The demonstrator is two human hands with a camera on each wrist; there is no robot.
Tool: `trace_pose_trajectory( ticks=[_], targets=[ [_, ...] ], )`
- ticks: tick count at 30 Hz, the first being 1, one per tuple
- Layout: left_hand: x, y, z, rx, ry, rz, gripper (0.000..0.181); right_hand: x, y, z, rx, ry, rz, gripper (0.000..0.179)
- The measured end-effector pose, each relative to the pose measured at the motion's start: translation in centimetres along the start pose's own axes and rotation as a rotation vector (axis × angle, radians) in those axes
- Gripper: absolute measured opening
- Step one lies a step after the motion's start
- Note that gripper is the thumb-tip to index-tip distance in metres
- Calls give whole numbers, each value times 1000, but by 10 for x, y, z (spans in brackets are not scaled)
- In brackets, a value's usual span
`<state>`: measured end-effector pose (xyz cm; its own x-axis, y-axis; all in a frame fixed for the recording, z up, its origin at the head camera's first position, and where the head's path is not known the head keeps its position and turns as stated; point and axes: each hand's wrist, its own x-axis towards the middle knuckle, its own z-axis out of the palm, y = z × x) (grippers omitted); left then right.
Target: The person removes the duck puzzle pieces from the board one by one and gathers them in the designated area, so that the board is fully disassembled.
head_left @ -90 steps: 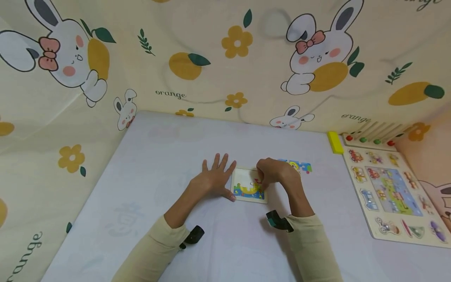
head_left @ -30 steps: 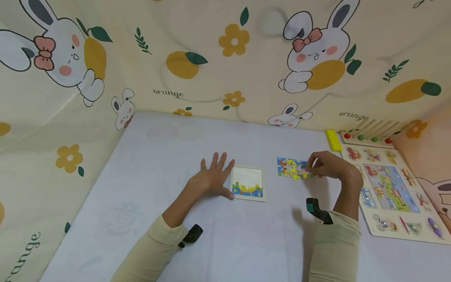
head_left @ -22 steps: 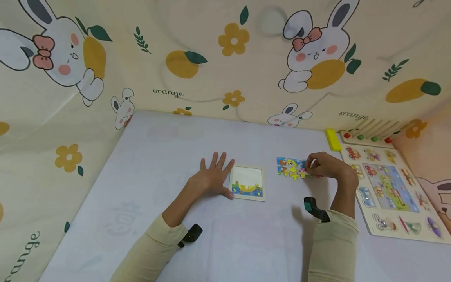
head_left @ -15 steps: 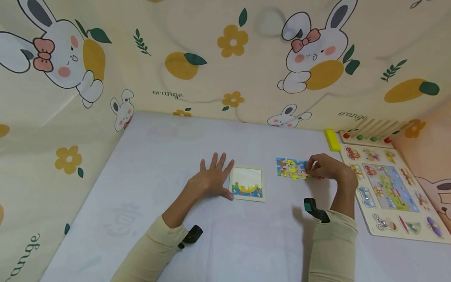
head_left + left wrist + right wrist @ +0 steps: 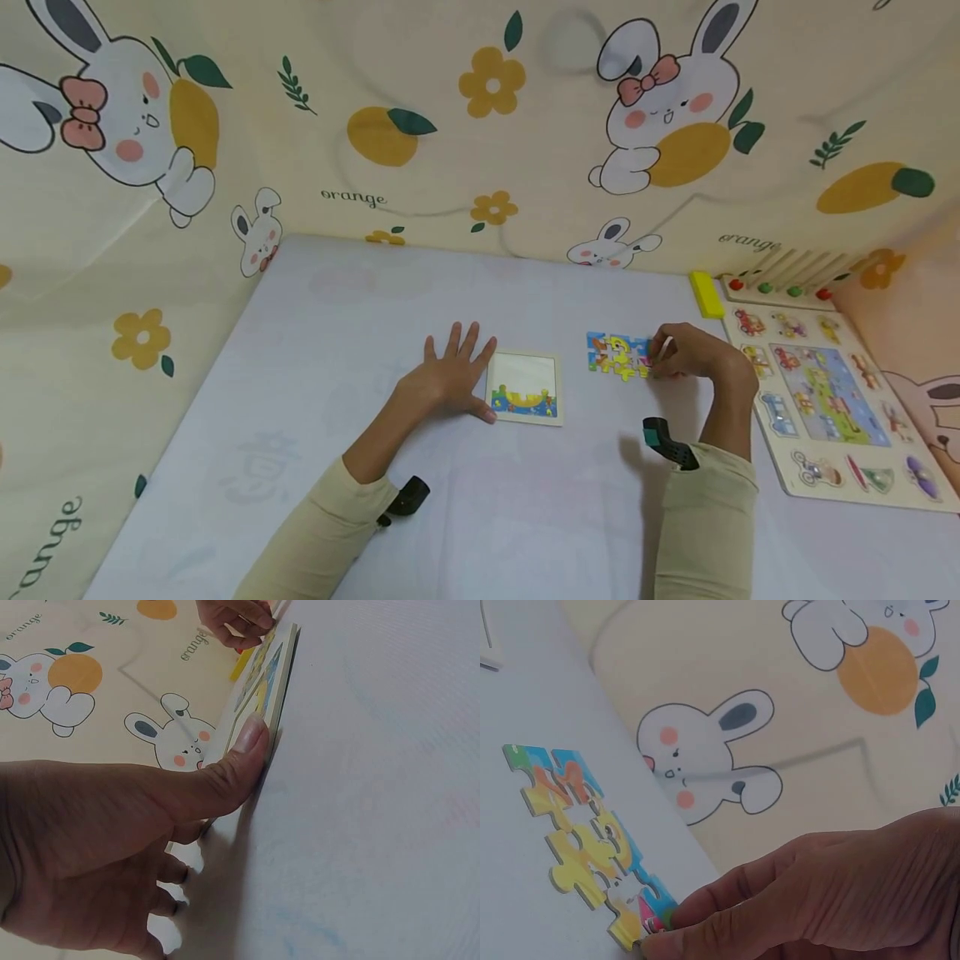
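Note:
My left hand (image 5: 446, 385) lies with fingers spread on the white cloth, left of a small square jigsaw tray (image 5: 525, 369). Its thumb rests at the tray's edge, as the left wrist view shows. Joined pieces (image 5: 528, 402) fill the tray's lower part, while the upper part is bare. Right of the tray lies a group of loose jigsaw pieces (image 5: 617, 354), yellow and blue, lined up together. At that group's right end, my right hand (image 5: 686, 350) pinches a jigsaw piece (image 5: 657, 930) between thumb and forefinger; the fingers hide most of it.
A large wooden picture puzzle board (image 5: 832, 400) lies on the right, with a rack of upright sticks (image 5: 795, 279) at its far end. Beside it is a yellow block (image 5: 707, 295). A cloth printed with rabbits (image 5: 667, 108) covers the wall behind.
From over the tray, my right hand has moved right to the loose pieces and then shifted slightly left there. My left hand keeps its place at the tray.

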<state>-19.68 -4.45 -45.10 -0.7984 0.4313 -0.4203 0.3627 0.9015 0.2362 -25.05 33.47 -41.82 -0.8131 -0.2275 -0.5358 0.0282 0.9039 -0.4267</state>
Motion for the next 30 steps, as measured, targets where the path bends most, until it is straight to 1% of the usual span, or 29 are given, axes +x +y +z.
trace_pose_trajectory(
  ticks=[3, 8, 13, 20, 25, 30],
  targets=[
    [-1, 0, 1, -6, -1, 0, 118, 0, -1, 1, -2, -6, 15, 35],
    [-1, -1, 1, -4, 2, 3, 118, 0, -3, -1, -32, -4, 33, 31],
    [1, -1, 1, 2, 9, 5, 118, -1, -4, -2, -28, -11, 60, 30],
    [3, -2, 3, 10, 5, 4, 118, -1, -3, -2, -12, -31, 63, 29],
    [2, -2, 3, 4, 8, 2, 118, -2, -4, -3, -24, -33, 53, 28],
    [2, -2, 2, 3, 13, 2, 118, -1, -5, -4, -12, -47, 71, 28]
  ],
)
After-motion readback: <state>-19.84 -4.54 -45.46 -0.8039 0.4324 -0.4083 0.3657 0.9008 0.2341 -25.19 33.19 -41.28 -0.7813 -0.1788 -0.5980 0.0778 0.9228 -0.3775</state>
